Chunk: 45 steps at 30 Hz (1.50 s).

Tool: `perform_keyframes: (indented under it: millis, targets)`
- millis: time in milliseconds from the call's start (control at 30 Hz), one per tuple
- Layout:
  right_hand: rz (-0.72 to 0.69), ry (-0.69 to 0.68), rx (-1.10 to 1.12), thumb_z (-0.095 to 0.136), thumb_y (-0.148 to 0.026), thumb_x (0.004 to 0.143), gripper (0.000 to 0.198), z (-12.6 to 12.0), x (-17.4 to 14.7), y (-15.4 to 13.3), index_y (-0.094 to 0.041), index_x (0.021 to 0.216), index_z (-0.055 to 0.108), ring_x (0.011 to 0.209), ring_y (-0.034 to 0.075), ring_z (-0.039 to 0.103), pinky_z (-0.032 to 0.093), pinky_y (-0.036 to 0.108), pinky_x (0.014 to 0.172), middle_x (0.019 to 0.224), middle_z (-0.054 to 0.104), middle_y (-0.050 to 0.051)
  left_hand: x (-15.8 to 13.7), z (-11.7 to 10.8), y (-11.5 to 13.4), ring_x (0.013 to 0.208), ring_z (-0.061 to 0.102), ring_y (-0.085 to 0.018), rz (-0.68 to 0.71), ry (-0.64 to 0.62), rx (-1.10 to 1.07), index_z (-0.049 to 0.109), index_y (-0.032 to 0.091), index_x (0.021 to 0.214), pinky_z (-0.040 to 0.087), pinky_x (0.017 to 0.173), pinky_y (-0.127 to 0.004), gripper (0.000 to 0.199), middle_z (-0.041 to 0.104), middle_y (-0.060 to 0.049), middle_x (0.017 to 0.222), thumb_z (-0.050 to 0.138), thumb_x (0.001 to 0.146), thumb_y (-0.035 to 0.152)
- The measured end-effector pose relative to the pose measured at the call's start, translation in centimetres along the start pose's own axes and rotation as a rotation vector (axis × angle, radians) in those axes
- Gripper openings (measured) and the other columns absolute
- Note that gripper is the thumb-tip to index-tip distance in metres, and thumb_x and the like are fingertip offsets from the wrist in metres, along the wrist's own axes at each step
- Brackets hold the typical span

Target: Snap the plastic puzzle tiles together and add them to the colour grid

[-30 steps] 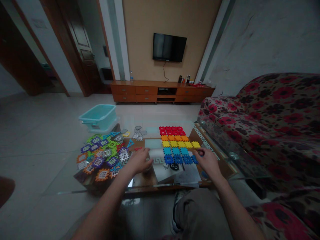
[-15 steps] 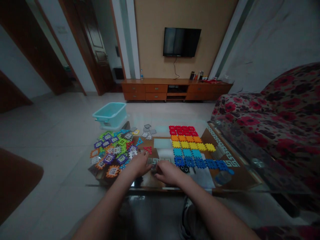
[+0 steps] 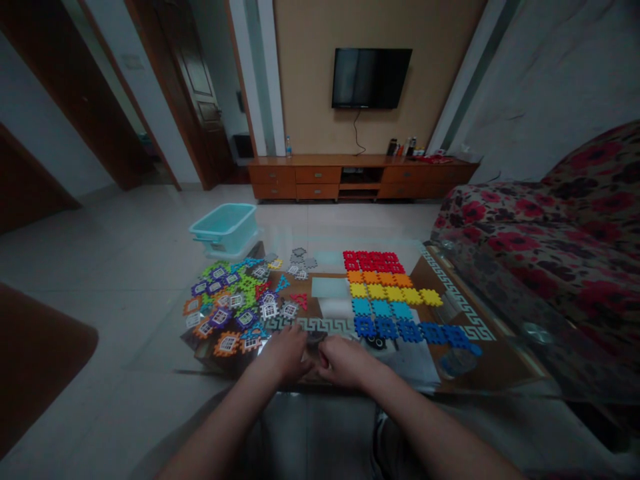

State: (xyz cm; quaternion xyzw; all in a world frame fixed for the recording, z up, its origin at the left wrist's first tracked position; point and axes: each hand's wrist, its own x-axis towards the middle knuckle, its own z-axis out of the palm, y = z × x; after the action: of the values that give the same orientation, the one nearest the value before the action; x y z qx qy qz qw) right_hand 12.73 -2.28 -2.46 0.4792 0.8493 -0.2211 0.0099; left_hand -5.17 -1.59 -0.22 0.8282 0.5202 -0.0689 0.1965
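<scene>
My left hand (image 3: 289,353) is above the near edge of the glass table, fingers curled down, just below the loose pieces. Beside it my right hand (image 3: 345,360) is closed like a fist, thumb side toward the left. A dark patch shows between the hands; whether it is a held piece I cannot make out. Closest to my left hand lie a grey window-pattern piece (image 3: 289,309), a white window piece (image 3: 269,310) and a red triangular piece (image 3: 299,300). Right of my right hand runs a row of dark blue interlocking tiles (image 3: 386,327).
Mixed pieces (image 3: 220,300) are heaped at the left. Light blue (image 3: 381,308), yellow (image 3: 393,294), orange (image 3: 379,277) and red tiles (image 3: 373,260) form rows at the right. A plastic bottle (image 3: 457,361) lies near the right front. A turquoise bin (image 3: 225,230) stands beyond the table.
My left hand has drawn back from the loose pieces toward the near edge, uncovering the grey window piece. My right hand has come slightly nearer to me. The view has shifted a little.
</scene>
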Motion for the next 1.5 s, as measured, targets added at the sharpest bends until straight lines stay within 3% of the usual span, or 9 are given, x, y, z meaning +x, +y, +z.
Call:
perform_keyframes:
  millis: [200,333,400,633,800,1000,1167,1300,1500]
  targets:
    - [0.096,-0.028,0.001,0.063,-0.033,0.076,0.022,-1.1,-0.9,0.1,-0.017,0.088,0.071,0.08,0.025,0.068,0.049,0.03,0.068,0.092,0.072,0.011,-0.5,0.0,0.6,0.128,0.049,-0.037,0.012,-0.019,0.053,0.057,0.013,0.128,0.042,0.104,-0.049,0.054,0.051,-0.019,0.139,0.058,0.08,0.038]
    - [0.124,-0.076,-0.001,0.079,-0.047,0.064,0.042,-2.0,-1.2,-0.6,-0.016,0.091,0.072,0.089,0.031,0.068,0.053,0.035,0.075,0.102,0.071,0.013,-0.4,0.0,0.4,0.124,0.052,-0.036,0.018,-0.006,0.05,0.059,0.015,0.123,0.043,0.103,-0.049,0.049,0.054,-0.018,0.134,0.058,0.08,0.037]
    - [0.133,-0.097,-0.029,0.084,-0.045,0.059,0.046,-2.2,-1.1,-1.0,-0.016,0.093,0.072,0.095,0.033,0.067,0.054,0.037,0.08,0.106,0.07,0.014,-0.4,0.1,0.3,0.123,0.053,-0.036,0.024,-0.001,0.055,0.059,0.015,0.123,0.043,0.103,-0.049,0.049,0.055,-0.018,0.133,0.058,0.08,0.037]
    - [0.129,-0.119,-0.074,0.086,-0.036,0.059,0.049,-2.3,-0.9,-1.6,-0.014,0.1,0.071,0.1,0.034,0.067,0.054,0.04,0.085,0.11,0.069,0.016,-0.5,0.4,0.3,0.124,0.051,-0.038,0.028,0.009,0.04,0.058,0.014,0.124,0.044,0.102,-0.051,0.05,0.053,-0.02,0.135,0.06,0.078,0.035]
    - [0.127,-0.115,-0.068,0.085,-0.036,0.061,0.046,-2.3,-1.0,-1.7,-0.015,0.1,0.071,0.101,0.034,0.066,0.053,0.039,0.085,0.11,0.069,0.015,-0.3,-0.6,-0.8,0.119,0.057,-0.033,0.042,-0.032,-0.048,0.058,0.018,0.127,0.045,0.101,-0.044,0.049,0.058,-0.016,0.131,0.057,0.082,0.038]
    - [0.136,-0.135,-0.074,0.084,-0.036,0.062,0.048,-2.5,-1.1,-1.7,-0.015,0.103,0.07,0.101,0.034,0.066,0.053,0.041,0.085,0.113,0.068,0.015,-0.1,-1.3,-2.6,0.134,0.045,-0.035,-0.072,0.093,0.043,0.043,0.016,0.143,0.038,0.109,-0.045,0.065,0.041,-0.018,0.15,0.059,0.083,0.037]
    - [0.114,-0.103,-0.12,0.082,-0.038,0.064,0.054,-1.9,-0.9,-1.9,-0.013,0.11,0.068,0.102,0.035,0.066,0.053,0.042,0.085,0.115,0.067,0.019,0.2,-1.5,-4.6,0.137,0.041,-0.035,-0.188,0.145,0.135,0.043,0.02,0.142,0.039,0.107,-0.047,0.068,0.036,-0.017,0.154,0.063,0.078,0.027]
    - [0.097,-0.126,-0.13,0.072,-0.028,0.073,0.043,-0.8,-0.8,-2.8,-0.01,0.111,0.067,0.098,0.035,0.068,0.054,0.044,0.081,0.109,0.07,0.02,0.3,-1.8,-5.6,0.136,0.039,-0.04,-0.318,0.154,0.2,0.043,0.023,0.144,0.038,0.105,-0.052,0.066,0.037,-0.016,0.153,0.062,0.081,0.031]
    - [0.116,-0.155,-0.154,0.069,-0.027,0.077,0.037,-0.6,-0.8,-3.5,-0.01,0.109,0.068,0.098,0.034,0.069,0.055,0.043,0.082,0.107,0.072,0.02,0.3,-2.3,-7.3,0.134,0.038,-0.046,-0.559,0.165,0.232,0.045,0.016,0.141,0.042,0.099,-0.054,0.062,0.042,-0.022,0.146,0.059,0.085,0.039]
